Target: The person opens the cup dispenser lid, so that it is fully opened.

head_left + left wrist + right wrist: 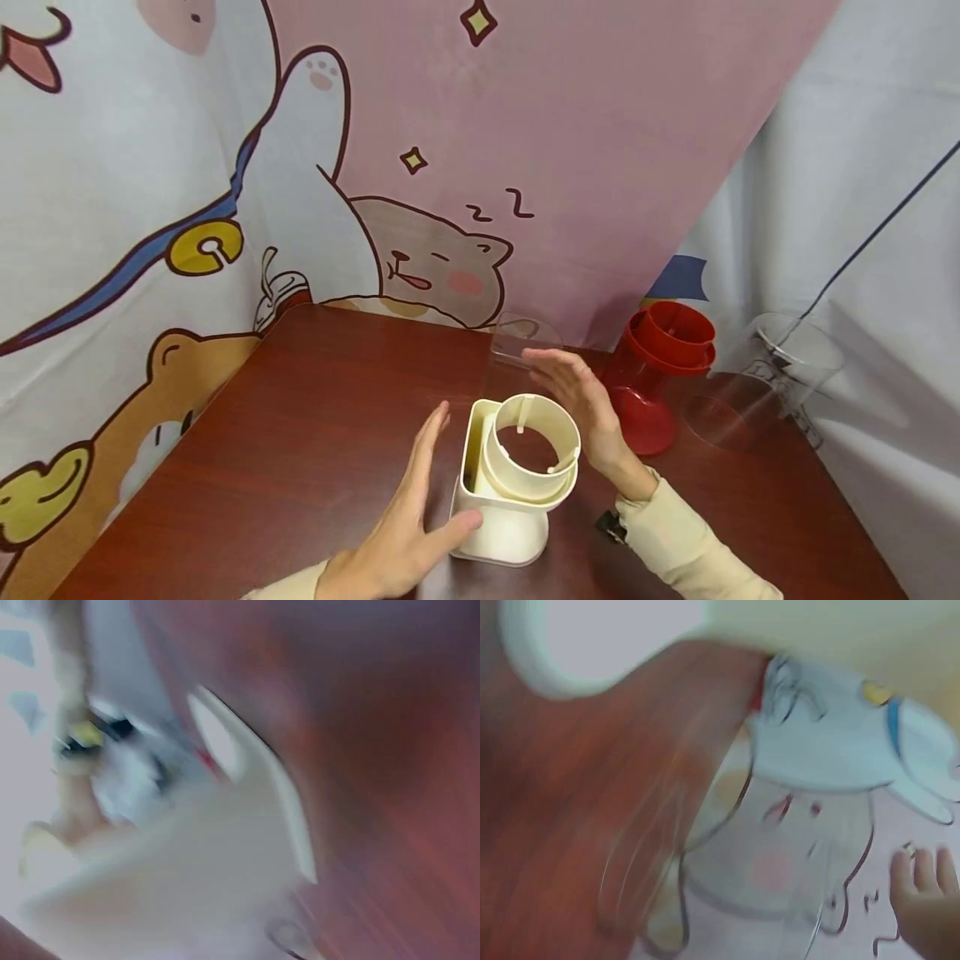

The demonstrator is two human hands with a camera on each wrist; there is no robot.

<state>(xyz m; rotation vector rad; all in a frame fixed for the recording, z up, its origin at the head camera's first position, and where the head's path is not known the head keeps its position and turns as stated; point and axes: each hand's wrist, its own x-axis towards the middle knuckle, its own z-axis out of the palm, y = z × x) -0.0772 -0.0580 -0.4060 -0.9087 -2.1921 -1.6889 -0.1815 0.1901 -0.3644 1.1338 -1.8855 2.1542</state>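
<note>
A cream plastic stand (504, 535) is in front of me in the head view, with a round open collar at its top and a flared foot. My left hand (397, 537) is on its left side, fingers straight and thumb spread toward it. On the far right side my right hand (588, 412) is raised, fingers extended, palm facing the stand. Neither hand grips anything. Blurred and large, the cream stand (172, 877) fills the lower left wrist view. In the right wrist view the fingers of my right hand (926, 900) show straight at the lower right.
Behind my right hand stands a similar red plastic piece (651, 383). Right of it is a clear cylinder (795, 358); another clear container (517, 342) stands at the back. A printed curtain (600, 150) borders the brown table (315, 433).
</note>
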